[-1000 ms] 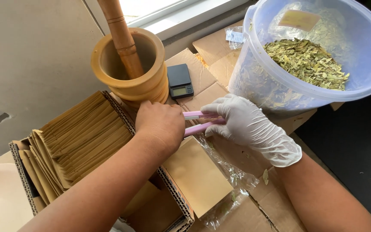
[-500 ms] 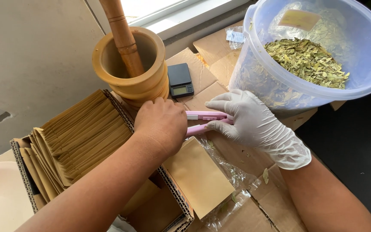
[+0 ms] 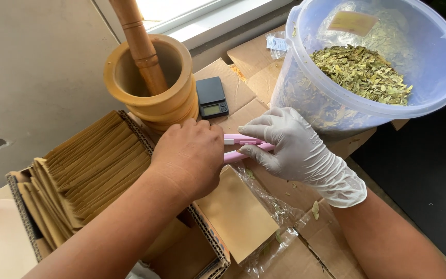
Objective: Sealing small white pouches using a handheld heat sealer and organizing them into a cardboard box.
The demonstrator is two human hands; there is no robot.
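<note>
- Left hand, bare: lying knuckles-up at the centre of the view, fingers curled closed over one end of the slim pink plastic hand tool; the grip itself is hidden under the palm.
- Right hand, in a white disposable glove: sitting just to the 3 o'clock side of the left hand, fingertips pinching the pink tool's two arms. The two hands are nearly touching, both clamped on the same tool.
- Slim pink plastic hand tool: showing between the two hands as two pink arms, lying over flattened brown cardboard.
- Flat tan paper envelope in clear plastic wrap: lying at 6 o'clock of the hands, partly under the left wrist.
- Corrugated cardboard box packed with upright tan paper envelopes: standing at 9 o'clock of the left hand.
- Turned wooden mortar with wooden pestle leaning inside: standing at 11 o'clock.
- Small black digital pocket scale: lying at 12 o'clock, just beside the mortar.
- Large translucent plastic tub holding dried green leaves: standing at 2 o'clock.
</note>
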